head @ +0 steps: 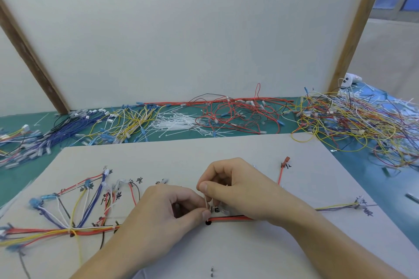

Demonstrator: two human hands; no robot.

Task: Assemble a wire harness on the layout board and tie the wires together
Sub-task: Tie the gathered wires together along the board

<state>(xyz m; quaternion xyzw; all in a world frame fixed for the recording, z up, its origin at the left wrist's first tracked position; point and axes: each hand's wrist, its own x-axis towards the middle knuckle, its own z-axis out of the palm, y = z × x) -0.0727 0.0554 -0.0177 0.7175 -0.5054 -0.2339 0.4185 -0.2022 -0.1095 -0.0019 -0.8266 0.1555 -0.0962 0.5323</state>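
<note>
Both hands meet over the red wire bundle (229, 218) near the middle of the layout board (249, 251). The left hand (163, 213) and right hand (235, 186) each pinch a thin white cable tie (206, 203) standing up from the bundle. Bare board lies nearer than the bundle; loose ties (179, 123) lie beyond its far edge.

Your layout board (249, 251) is pale grey with black handwritten marks. On it, the trunk bundle (229, 218) reads red and black; its left fan (74, 208) adds yellow, white and blue. Behind the board, the desk (313, 129) is green and the cable ties (174, 123) white.
</note>
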